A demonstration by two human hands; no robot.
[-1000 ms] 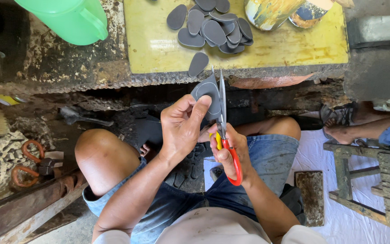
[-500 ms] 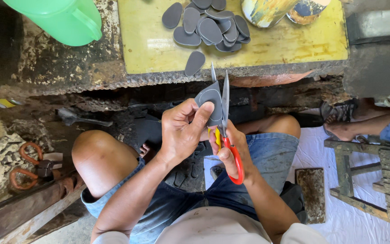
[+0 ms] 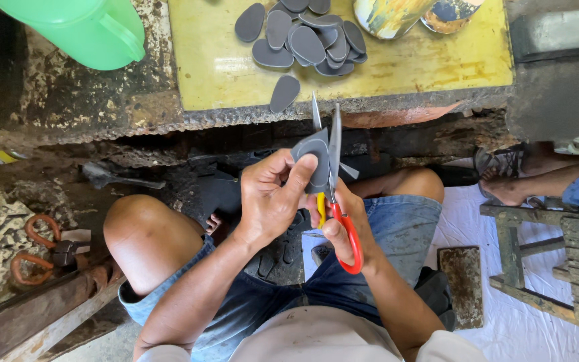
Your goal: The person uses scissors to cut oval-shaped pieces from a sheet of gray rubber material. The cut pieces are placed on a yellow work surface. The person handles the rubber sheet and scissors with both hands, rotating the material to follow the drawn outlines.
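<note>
My left hand (image 3: 273, 198) pinches a grey rounded rubber piece (image 3: 313, 157) in front of my knees. My right hand (image 3: 343, 224) grips scissors (image 3: 333, 167) with red and yellow handles, blades pointing up and cutting along the piece's right edge. A thin grey offcut sticks out to the right of the blades. On the yellow board (image 3: 437, 64) above lies a pile of several similar grey pieces (image 3: 309, 37), with one loose grey piece (image 3: 284, 94) near the board's front edge.
A green plastic jug (image 3: 82, 27) stands at the top left. A paint-stained can (image 3: 390, 13) sits on the board's far side. Orange-handled pliers (image 3: 35, 248) lie at the left. Another person's foot (image 3: 510, 181) and a wooden stool (image 3: 551, 261) are at the right.
The rubber piece has turned in my left hand, and the scissors have worked further along its edge, leaving an offcut sticking out to the right.
</note>
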